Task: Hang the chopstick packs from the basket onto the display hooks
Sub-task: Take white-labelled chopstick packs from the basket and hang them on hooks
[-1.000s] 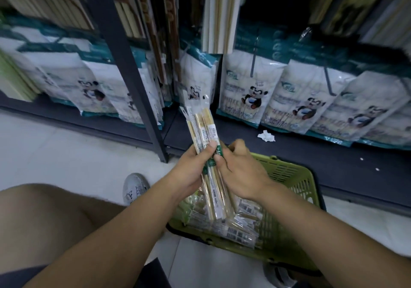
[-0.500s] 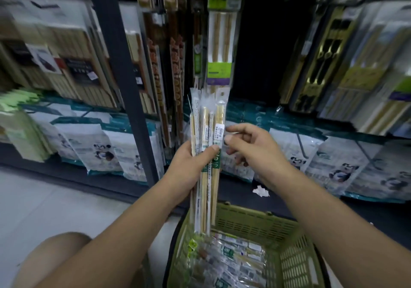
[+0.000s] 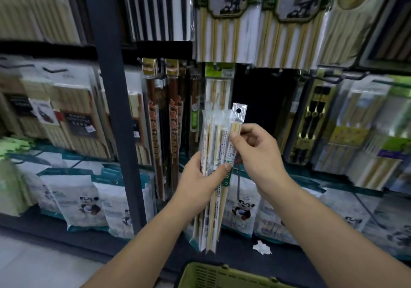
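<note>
My left hand (image 3: 201,182) grips a bundle of several clear-wrapped chopstick packs (image 3: 213,207), held upright in front of the display. My right hand (image 3: 255,154) pinches the rightmost pack (image 3: 238,118) near its top and holds it a little higher than the others; its clear header has a dark hang hole. Behind the packs is a dark gap in the display with empty hooks (image 3: 278,74). The green basket (image 3: 222,276) shows only its far rim at the bottom edge.
Hanging chopstick packs fill the hooks left (image 3: 162,118) and right (image 3: 315,118) of the gap, with larger packs above (image 3: 224,18). A dark upright post (image 3: 113,109) stands to the left. Panda-printed bags (image 3: 84,201) line the low shelf. Crumpled white paper (image 3: 262,247) lies there.
The view has tilted up from the basket to the hooks. Both hands have lifted the bundle, and my right hand has moved from the bundle's middle to pinch one pack's top.
</note>
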Tool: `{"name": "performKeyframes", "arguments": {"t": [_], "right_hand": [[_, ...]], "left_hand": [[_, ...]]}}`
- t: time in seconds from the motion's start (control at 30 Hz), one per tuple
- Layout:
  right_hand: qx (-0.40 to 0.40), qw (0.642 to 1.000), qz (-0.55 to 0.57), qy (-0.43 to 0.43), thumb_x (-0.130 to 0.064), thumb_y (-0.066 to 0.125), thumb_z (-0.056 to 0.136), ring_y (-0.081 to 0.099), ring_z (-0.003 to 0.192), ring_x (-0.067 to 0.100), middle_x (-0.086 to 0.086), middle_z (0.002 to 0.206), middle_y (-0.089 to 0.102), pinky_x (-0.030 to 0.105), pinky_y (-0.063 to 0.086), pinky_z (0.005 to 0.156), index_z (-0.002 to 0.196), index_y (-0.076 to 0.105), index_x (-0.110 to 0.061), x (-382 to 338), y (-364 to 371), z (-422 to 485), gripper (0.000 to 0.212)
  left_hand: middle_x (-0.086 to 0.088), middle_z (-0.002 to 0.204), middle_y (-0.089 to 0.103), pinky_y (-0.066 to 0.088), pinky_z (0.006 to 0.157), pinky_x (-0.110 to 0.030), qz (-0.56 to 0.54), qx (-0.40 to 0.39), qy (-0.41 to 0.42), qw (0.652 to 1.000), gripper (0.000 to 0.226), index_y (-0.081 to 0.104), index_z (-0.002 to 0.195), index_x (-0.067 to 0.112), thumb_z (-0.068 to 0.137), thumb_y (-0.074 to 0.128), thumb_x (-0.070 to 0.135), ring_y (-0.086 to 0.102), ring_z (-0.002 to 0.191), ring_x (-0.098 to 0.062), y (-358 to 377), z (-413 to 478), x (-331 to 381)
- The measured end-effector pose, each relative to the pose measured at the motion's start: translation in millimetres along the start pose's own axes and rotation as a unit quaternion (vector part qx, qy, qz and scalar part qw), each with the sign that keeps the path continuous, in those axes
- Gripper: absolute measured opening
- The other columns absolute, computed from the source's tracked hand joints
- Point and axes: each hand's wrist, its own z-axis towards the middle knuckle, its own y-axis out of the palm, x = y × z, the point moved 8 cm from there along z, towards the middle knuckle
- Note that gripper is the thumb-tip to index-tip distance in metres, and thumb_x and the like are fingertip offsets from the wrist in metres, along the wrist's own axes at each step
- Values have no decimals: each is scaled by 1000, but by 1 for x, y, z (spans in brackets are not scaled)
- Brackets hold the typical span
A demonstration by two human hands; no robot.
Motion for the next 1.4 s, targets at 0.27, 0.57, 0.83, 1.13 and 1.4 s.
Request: {"name": "performKeyframes", "arguments": {"t": [0.27,0.57,0.83,1.13,1.4], "right_hand": [[52,998,31,-31,-38,57,101,52,79,32,23,87,55,63,49,85,87,58,-13,-30,-24,29,29],[48,993,6,-106,-28,57,102,64,82,36,24,91,64,48,55,84,86,68,-23,-74,-26,54,20],[86,993,32,-72,-28,58,102,46,63,11,5,69,50,15,41,55,84,66,1,-68,-23,70,35],[117,991,-22,-56,-31,58,101,46,58,5,-6,59,49,16,42,57,78,68,-4,-51,-25,81,37],[139,988,-31,-54,-41,64,97,67,83,15,1,86,69,37,56,78,88,67,-23,-36,-33,63,20]], "left_hand": [[5,103,78,59,81,-29,-91,46,-25,994,31,67,121,25,94,74,37,74,95,-12,4,28,0],[8,103,78,54,81,-31,-110,59,-18,992,24,68,118,33,95,74,35,74,94,-10,0,40,-1],[13,104,77,52,83,-27,-105,57,-3,993,26,67,116,35,92,75,38,73,95,-5,0,39,3],[-1,109,78,57,75,-19,-114,56,-3,992,41,68,120,27,85,80,44,75,92,-12,-3,40,6],[-6,95,79,58,68,-21,-129,21,3,991,25,70,112,17,90,78,24,78,80,-22,0,38,13]]}}
